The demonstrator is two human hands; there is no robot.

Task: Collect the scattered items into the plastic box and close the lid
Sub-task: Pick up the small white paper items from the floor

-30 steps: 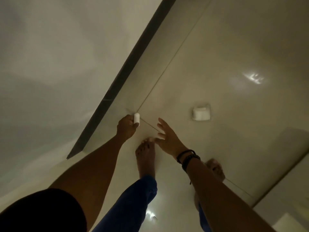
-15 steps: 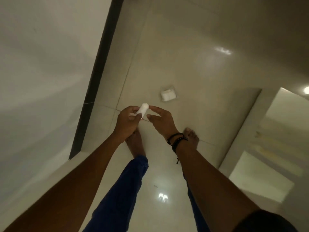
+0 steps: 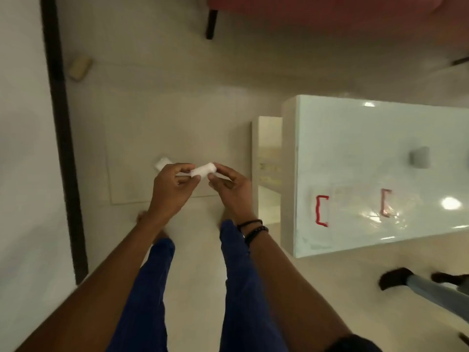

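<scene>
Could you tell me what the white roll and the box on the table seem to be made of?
Roll: probably soft gauze or paper; matte white, no shine, pinched between left hand and right hand. Box: likely clear glossy plastic; the table shows through it, with red clips.

the room was dim and warm-toned. glare spots sat on the glossy white table [image 3: 355,153], perhaps from ceiling lamps. motion blur softened the floor [image 3: 177,97], and edges bent outward.
</scene>
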